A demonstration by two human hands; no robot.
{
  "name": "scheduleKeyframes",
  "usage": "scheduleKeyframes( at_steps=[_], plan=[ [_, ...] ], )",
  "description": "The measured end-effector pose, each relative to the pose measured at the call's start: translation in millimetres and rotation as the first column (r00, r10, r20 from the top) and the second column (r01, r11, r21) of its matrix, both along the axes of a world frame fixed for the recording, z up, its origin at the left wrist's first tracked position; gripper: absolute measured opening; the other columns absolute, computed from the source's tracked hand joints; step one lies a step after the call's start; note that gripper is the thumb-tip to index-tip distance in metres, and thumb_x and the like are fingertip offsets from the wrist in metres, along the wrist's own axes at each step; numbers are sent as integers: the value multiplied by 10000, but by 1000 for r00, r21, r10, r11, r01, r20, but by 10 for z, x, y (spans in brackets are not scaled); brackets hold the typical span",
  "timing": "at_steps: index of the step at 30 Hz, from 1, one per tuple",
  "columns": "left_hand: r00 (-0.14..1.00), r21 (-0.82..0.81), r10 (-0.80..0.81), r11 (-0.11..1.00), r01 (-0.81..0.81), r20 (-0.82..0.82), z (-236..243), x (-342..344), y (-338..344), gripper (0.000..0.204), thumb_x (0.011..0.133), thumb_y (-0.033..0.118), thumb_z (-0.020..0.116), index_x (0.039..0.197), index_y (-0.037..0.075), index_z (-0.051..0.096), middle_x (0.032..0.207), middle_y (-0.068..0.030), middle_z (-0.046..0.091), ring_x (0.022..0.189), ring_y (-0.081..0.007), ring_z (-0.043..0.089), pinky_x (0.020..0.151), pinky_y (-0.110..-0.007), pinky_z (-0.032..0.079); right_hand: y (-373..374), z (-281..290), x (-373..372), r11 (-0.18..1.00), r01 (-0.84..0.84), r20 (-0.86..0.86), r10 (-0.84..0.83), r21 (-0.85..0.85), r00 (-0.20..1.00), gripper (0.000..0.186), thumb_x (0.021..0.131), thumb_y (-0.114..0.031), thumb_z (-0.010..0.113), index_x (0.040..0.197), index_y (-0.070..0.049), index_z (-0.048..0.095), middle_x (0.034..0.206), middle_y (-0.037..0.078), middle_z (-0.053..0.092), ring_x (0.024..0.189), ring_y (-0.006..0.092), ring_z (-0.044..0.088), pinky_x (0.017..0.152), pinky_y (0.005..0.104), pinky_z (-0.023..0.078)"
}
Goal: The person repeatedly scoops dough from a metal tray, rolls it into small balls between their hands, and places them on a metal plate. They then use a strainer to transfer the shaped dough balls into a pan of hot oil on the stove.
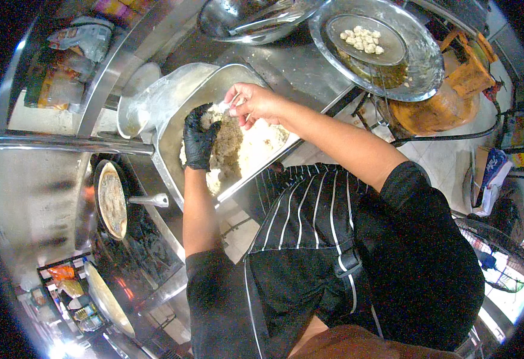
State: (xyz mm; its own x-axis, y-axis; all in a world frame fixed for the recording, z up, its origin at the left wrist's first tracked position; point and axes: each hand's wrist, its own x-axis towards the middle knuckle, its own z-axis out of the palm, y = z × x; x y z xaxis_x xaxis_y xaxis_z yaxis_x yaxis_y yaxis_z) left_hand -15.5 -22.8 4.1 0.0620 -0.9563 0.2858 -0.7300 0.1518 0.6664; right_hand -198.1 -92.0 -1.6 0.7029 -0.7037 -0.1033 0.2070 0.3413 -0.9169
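Observation:
Both my hands are over a deep metal tray [167, 133]. It holds a pale, crumbly, flour-like mixture [262, 143] with a greyish-brown patch [226, 149] in the middle. My left hand [200, 140], in a black glove, curls at the tray's left side, thumb and fingers around a pale crumbly lump [211, 117]. From the right reaches my bare right hand [251, 105]. Its thumb and fingers are closed in a pinch on a small white piece [223, 107], close to the gloved fingertips. Exactly what that piece is cannot be made out.
A wide metal basin [420, 78] stands at the far right, with small pale dough balls [362, 39] on a round plate inside. Beyond the tray is a metal bowl [256, 36] with utensils. A handled pan [112, 200] sits on the left; a fan [495, 254] stands lower right.

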Motion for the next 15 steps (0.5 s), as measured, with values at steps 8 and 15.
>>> scheduleKeyframes(
  at_steps=[8, 15],
  plan=[
    [999, -44, -8, 999, 10, 43, -10, -15, -43, 477, 619, -54, 669, 1072, 43, 553, 1035, -92, 566, 987, -212, 516, 883, -309, 399, -20, 63, 45, 974, 145, -213, -181, -177, 960, 324, 899, -348, 481, 709, -89, 519, 496, -53, 357, 365, 61, 304, 321, 224, 233],
    [999, -31, -35, 999, 35, 2, -7, -8, -46, 428, 661, 33, 687, 1069, 66, 564, 1059, -99, 569, 1007, -241, 520, 891, -323, 394, -51, 29, 35, 943, 232, -144, -271, -238, 952, 386, 875, -377, 493, 638, -84, 574, 535, 28, 505, 416, 137, 427, 445, 303, 379]
  ],
)
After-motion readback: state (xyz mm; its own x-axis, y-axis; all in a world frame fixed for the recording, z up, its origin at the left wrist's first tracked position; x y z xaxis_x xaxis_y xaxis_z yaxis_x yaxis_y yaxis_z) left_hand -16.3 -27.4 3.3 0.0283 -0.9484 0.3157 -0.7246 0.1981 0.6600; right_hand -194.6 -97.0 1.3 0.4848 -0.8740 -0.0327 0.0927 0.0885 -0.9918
